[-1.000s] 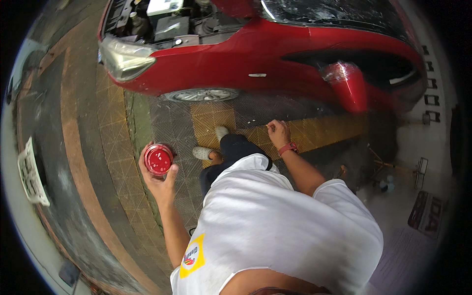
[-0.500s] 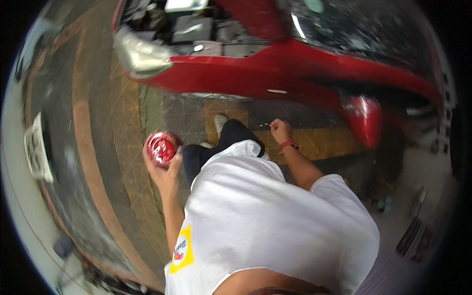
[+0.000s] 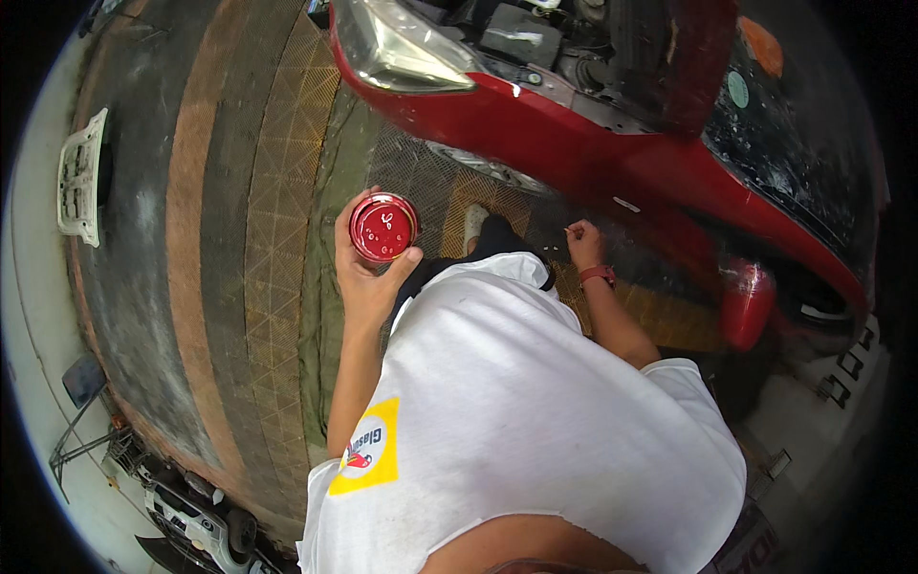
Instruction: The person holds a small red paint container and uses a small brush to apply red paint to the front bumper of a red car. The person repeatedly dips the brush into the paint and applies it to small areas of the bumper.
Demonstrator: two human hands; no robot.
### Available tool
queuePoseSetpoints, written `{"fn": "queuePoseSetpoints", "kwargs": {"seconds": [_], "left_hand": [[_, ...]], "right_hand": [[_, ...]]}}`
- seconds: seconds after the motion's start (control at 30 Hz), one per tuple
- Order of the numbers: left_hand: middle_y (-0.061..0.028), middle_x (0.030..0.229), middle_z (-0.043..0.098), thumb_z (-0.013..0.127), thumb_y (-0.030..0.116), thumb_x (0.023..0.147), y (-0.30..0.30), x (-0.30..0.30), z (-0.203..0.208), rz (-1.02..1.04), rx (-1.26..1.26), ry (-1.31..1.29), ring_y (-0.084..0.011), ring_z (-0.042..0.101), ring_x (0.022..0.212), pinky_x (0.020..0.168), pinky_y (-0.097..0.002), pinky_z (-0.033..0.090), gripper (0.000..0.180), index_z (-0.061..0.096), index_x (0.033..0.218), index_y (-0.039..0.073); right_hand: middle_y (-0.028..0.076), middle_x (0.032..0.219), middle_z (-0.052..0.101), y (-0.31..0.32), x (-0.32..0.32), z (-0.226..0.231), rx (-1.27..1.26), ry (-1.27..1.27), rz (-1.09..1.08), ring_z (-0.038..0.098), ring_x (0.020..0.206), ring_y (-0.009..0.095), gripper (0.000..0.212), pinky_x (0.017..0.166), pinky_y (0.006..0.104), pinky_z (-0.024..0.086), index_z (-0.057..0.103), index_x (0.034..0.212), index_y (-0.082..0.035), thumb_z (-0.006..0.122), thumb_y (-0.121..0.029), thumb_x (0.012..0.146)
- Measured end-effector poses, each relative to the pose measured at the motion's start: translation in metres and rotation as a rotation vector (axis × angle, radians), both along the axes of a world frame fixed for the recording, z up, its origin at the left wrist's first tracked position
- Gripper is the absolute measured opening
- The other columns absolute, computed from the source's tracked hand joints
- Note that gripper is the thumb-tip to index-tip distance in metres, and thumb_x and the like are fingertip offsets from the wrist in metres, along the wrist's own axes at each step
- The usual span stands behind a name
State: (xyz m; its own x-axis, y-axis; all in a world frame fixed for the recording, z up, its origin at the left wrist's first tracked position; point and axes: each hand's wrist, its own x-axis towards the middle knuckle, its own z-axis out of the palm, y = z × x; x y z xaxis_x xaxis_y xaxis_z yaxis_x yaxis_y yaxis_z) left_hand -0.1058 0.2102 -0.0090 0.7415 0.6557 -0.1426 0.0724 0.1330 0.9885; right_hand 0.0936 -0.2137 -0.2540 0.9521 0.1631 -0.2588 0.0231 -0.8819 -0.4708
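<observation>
My left hand [image 3: 363, 285] is wrapped round a clear-walled cup of glossy red paint [image 3: 383, 230], held upright, with bubbles on the liquid's surface. My right hand [image 3: 585, 246], with a red band [image 3: 598, 275] on its wrist, is closed in a pinch close to the side of a red car [image 3: 583, 163]. Small pale specks show just beside those fingertips. Whatever the fingers hold is too small to make out.
The car's engine bay [image 3: 535, 38] is uncovered, behind a headlight [image 3: 406, 53]. A red side mirror [image 3: 748, 304] sticks out at the right. Patterned mats [image 3: 287, 191] cover the floor. At the far left lies a pale panel [image 3: 84, 177]; a small white vehicle [image 3: 196, 526] stands lower left.
The view has turned, so the car now slants down to the right. My left hand and the paint cup sit higher and further right; my right hand has shifted right, still pinched.
</observation>
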Motion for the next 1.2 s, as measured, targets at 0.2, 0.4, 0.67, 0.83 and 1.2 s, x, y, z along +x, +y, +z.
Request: {"fn": "queuePoseSetpoints", "kwargs": {"seconds": [0.2, 0.4, 0.67, 0.83, 1.2], "left_hand": [[-0.0179, 0.167, 0.062, 0.110, 0.024, 0.085, 0.082, -0.047, -0.010, -0.056, -0.053, -0.014, -0.0282, 0.068, 0.150, 0.127, -0.0442, 0.059, 0.107, 0.051, 0.171, 0.002], [-0.0179, 0.164, 0.065, 0.109, 0.026, 0.085, 0.163, -0.100, -0.030, -0.029, -0.046, 0.074, -0.0298, 0.068, 0.150, 0.127, -0.0467, 0.059, 0.105, 0.053, 0.170, 0.002], [-0.0153, 0.161, 0.069, 0.110, 0.032, 0.083, 0.236, -0.119, -0.028, -0.067, 0.093, 0.178, -0.0304, 0.071, 0.148, 0.122, -0.0463, 0.062, 0.106, 0.056, 0.170, 0.007], [-0.0151, 0.164, 0.066, 0.110, 0.027, 0.084, 0.235, -0.098, -0.027, -0.135, 0.095, 0.108, -0.0297, 0.070, 0.149, 0.124, -0.0471, 0.061, 0.106, 0.054, 0.172, 0.006], [-0.0152, 0.156, 0.070, 0.109, 0.025, 0.085, 0.171, -0.046, -0.030, -0.334, -0.127, -0.007, -0.0252, 0.071, 0.142, 0.118, -0.0436, 0.063, 0.103, 0.054, 0.169, 0.004]], "right_hand": [[0.016, 0.097, 0.087, 0.048, -0.048, 0.023, -0.144, -0.005, -0.030, 0.086, 0.090, 0.036, 0.006, 0.082, 0.0481, 0.066, 0.086, 0.101, -0.007, 0.086, -0.013, 0.098], [0.014, 0.097, 0.087, 0.137, -0.075, 0.040, -0.116, -0.058, 0.053, 0.085, 0.090, 0.030, 0.013, 0.086, 0.0450, 0.065, 0.088, 0.108, -0.007, 0.088, -0.018, 0.100], [0.012, 0.107, 0.087, 0.343, -0.091, 0.154, 0.279, -0.166, 0.242, 0.083, 0.103, 0.034, 0.013, 0.095, 0.0475, 0.064, 0.088, 0.110, -0.008, 0.090, -0.014, 0.099], [0.013, 0.111, 0.084, 0.439, -0.105, 0.294, 0.547, -0.311, 0.621, 0.080, 0.106, 0.032, 0.015, 0.094, 0.0430, 0.064, 0.088, 0.112, -0.006, 0.089, 0.000, 0.098], [0.010, 0.112, 0.076, 0.450, -0.089, 0.320, 0.460, -0.521, 0.941, 0.073, 0.116, 0.033, 0.019, 0.106, 0.0498, 0.059, 0.082, 0.108, -0.005, 0.083, -0.008, 0.090]]}}
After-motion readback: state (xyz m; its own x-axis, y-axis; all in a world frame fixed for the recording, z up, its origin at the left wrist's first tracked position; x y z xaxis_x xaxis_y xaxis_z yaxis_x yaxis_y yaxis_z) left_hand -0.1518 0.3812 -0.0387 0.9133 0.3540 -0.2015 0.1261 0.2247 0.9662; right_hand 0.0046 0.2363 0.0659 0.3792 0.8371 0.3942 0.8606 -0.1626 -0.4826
